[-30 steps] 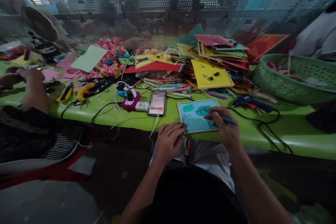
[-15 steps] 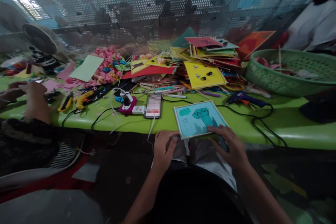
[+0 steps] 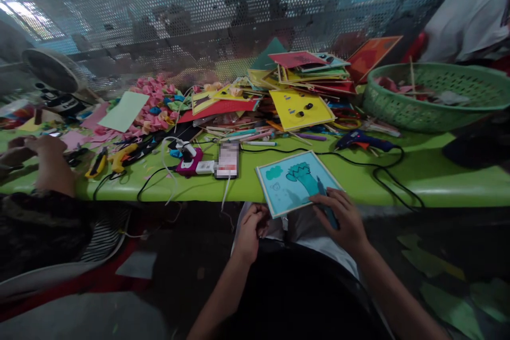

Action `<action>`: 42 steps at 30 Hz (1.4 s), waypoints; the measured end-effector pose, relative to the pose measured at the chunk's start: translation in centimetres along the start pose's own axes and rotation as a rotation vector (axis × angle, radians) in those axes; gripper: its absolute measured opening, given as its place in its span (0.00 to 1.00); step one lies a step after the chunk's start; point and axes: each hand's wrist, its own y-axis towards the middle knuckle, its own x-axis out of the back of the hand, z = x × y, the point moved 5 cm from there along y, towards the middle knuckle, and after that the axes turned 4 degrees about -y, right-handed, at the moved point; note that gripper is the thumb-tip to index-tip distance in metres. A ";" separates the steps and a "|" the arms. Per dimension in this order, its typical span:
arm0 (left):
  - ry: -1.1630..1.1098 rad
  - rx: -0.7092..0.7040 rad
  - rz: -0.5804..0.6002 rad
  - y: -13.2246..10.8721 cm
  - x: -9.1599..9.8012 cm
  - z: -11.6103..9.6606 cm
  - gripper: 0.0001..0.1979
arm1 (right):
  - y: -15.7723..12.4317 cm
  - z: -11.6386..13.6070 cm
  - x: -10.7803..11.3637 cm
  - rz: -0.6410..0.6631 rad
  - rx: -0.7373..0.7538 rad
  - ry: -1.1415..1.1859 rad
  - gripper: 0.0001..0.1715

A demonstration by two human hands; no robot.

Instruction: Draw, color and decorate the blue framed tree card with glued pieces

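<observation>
A green table bears, at centre, a phone just beside a magenta power strip. Left: a yellow glue gun, a heap of pink and blue folded-paper pieces, and, at far left, a fan. Rear: piled coloured cards, before a perforated screen. Right: a dark-blue glue gun and, near it, a green basket containing loose scraps.
</observation>
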 end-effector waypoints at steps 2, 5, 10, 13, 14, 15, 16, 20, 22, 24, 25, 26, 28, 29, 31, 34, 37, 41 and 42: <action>0.037 0.003 0.010 0.2 -0.1 0.3 0.21 | -0.3 0.0 0.1 -0.003 -0.008 0.007 0.20; 0.113 -0.016 0.025 0.3 -0.2 0.3 0.27 | -0.6 0.1 0.2 -0.009 -0.015 0.032 0.20; 0.274 -0.095 0.092 0.2 -1.1 -1.5 0.23 | -0.5 0.5 0.6 -0.026 -0.046 0.090 0.18; 0.371 -0.177 0.125 -0.1 -1.9 -3.3 0.21 | -0.1 0.6 1.2 -0.052 -0.075 0.141 0.18; 0.404 -0.209 0.131 -0.1 -2.2 -3.9 0.21 | 0.1 0.6 1.5 -0.070 -0.089 0.159 0.19; 0.436 -0.242 0.135 0.0 -2.4 -4.5 0.20 | 0.2 0.6 1.9 -0.094 -0.105 0.176 0.19; 0.468 -0.277 0.138 0.1 -2.6 -5.1 0.19 | 0.4 0.5 2.3 -0.118 -0.124 0.192 0.19; 0.598 -0.417 0.123 1.1 -3.1 -7.3 0.15 | 0.9 -0.4 3.6 -0.193 -0.230 0.305 0.17; 0.651 -0.469 0.106 1.7 -3.3 -7.9 0.13 | 1.4 -0.8 3.8 -0.211 -0.280 0.405 0.16; 0.685 -0.498 0.100 2.2 -3.5 -8.1 0.11 | 2.0 -1.1 3.6 -0.219 -0.311 0.506 0.17; 0.697 -0.505 0.101 2.4 -3.6 -8.1 0.10 | 2.5 -1.2 3.3 -0.218 -0.324 0.551 0.17; 0.706 -0.509 0.102 2.6 -3.7 -8.0 0.09 | 2.9 -1.2 3.0 -0.216 -0.340 0.595 0.18; 0.716 -0.510 0.096 2.6 -3.9 -7.8 0.07 | 3.9 -1.1 2.2 -0.199 -0.377 0.676 0.18; 0.721 -0.508 0.089 2.6 -4.0 -7.7 0.06 | 4.4 -1.0 1.7 -0.188 -0.395 0.712 0.18; 0.739 -0.497 0.071 2.3 -4.0 -7.6 0.04 | 5.5 -0.7 0.8 -0.164 -0.426 0.773 0.17; 0.786 -0.461 0.054 1.7 -4.0 -7.6 0.03 | 7.0 -0.2 -0.4 -0.114 -0.469 0.844 0.15; 0.877 -0.437 -0.011 1.2 -3.6 -7.7 0.04 | 8.2 -0.1 -1.6 -0.043 -0.517 0.883 0.13; 1.104 -0.505 -0.159 0.5 -2.7 -7.6 0.07 | 8.9 -0.7 -3.2 0.085 -0.567 0.888 0.12; 1.141 -0.542 -0.162 0.4 -2.6 -7.5 0.05 | 9.0 -0.9 -3.5 0.111 -0.581 0.884 0.11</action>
